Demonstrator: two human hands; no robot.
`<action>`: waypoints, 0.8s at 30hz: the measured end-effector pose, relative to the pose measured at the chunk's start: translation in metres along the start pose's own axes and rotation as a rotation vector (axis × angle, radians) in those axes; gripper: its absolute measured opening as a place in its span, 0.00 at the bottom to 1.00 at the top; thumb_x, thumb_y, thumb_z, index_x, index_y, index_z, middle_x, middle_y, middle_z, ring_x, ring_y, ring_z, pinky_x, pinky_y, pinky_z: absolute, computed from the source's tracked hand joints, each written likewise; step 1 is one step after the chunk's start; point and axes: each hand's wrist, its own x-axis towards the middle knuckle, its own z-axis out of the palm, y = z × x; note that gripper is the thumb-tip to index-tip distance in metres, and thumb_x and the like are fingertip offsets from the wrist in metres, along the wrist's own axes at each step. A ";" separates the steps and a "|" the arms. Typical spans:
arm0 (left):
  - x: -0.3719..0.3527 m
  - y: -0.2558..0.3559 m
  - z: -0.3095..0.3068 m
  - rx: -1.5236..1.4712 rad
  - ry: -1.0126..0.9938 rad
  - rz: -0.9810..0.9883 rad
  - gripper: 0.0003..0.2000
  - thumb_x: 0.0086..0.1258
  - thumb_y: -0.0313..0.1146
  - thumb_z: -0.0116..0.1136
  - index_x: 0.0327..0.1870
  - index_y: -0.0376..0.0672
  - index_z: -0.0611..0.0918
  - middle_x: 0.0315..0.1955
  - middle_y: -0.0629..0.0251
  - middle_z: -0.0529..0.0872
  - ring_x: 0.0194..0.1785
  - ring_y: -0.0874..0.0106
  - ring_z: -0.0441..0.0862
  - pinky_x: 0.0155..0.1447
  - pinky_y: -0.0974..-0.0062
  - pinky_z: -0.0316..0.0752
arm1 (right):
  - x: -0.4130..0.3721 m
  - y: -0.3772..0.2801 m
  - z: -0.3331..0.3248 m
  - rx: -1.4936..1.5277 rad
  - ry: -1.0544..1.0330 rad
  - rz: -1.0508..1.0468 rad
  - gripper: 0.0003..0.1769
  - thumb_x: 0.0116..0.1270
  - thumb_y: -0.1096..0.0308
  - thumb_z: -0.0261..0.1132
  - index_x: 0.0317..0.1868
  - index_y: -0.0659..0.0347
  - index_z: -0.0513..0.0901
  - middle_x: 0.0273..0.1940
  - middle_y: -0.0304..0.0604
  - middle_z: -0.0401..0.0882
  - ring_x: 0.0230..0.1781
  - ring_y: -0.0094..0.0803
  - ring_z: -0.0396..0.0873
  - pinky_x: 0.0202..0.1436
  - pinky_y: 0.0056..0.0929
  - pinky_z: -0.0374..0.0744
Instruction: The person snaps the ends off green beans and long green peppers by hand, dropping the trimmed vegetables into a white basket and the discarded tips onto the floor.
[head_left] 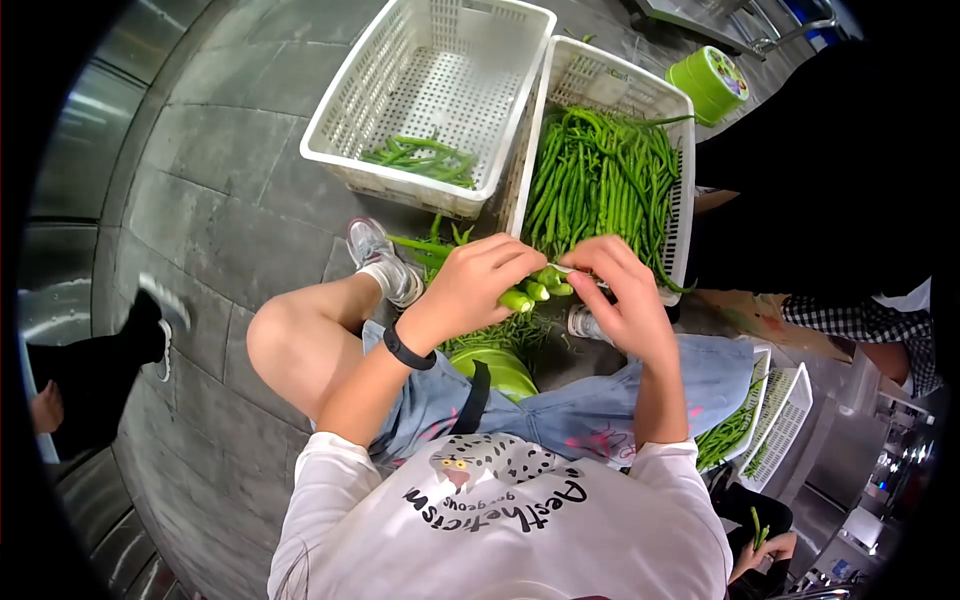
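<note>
My left hand (478,278) is closed around several long green chili peppers (520,299), whose cut-looking pale ends point toward me. My right hand (626,292) is pinched close at the peppers' ends. A thin whitish sliver shows by its fingertips, too small to name. Both hands are above my lap, in front of a white crate (690,220) heaped with long green peppers (600,185). Beneath the hands, a loose pile of green peppers and stem bits (525,335) is partly hidden by my arms.
Another white crate (325,120) holds a few green peppers (420,158). A green stool (708,85) stands behind the full crate. People in dark clothes are at right and left (95,375). More white crates (785,420) are at lower right, near a person's hand (775,547) holding peppers.
</note>
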 end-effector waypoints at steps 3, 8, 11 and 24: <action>-0.001 0.004 -0.003 0.102 0.009 -0.011 0.23 0.36 0.19 0.64 0.40 0.40 0.77 0.35 0.62 0.81 0.41 0.61 0.80 0.43 0.68 0.77 | 0.008 -0.010 -0.002 -0.050 -0.030 -0.131 0.11 0.54 0.76 0.66 0.39 0.63 0.77 0.38 0.45 0.74 0.39 0.43 0.73 0.44 0.33 0.74; -0.007 -0.004 -0.003 0.159 -0.094 0.051 0.20 0.42 0.27 0.66 0.41 0.41 0.76 0.33 0.62 0.80 0.40 0.61 0.80 0.40 0.67 0.77 | 0.010 -0.005 0.008 -0.085 -0.181 -0.136 0.13 0.48 0.77 0.68 0.35 0.62 0.75 0.37 0.46 0.74 0.39 0.45 0.73 0.42 0.36 0.74; -0.011 -0.014 0.002 0.062 -0.121 0.085 0.21 0.42 0.28 0.67 0.41 0.43 0.76 0.32 0.61 0.80 0.40 0.61 0.80 0.41 0.66 0.77 | 0.016 -0.001 0.010 -0.049 -0.238 -0.181 0.12 0.46 0.78 0.68 0.31 0.63 0.74 0.32 0.46 0.73 0.36 0.45 0.73 0.39 0.36 0.74; -0.015 -0.004 -0.001 -0.051 -0.195 0.020 0.21 0.45 0.31 0.67 0.43 0.42 0.75 0.31 0.59 0.79 0.39 0.56 0.79 0.37 0.60 0.73 | 0.015 0.020 0.015 0.325 -0.305 0.121 0.06 0.47 0.83 0.61 0.29 0.68 0.77 0.29 0.42 0.78 0.30 0.25 0.76 0.34 0.21 0.73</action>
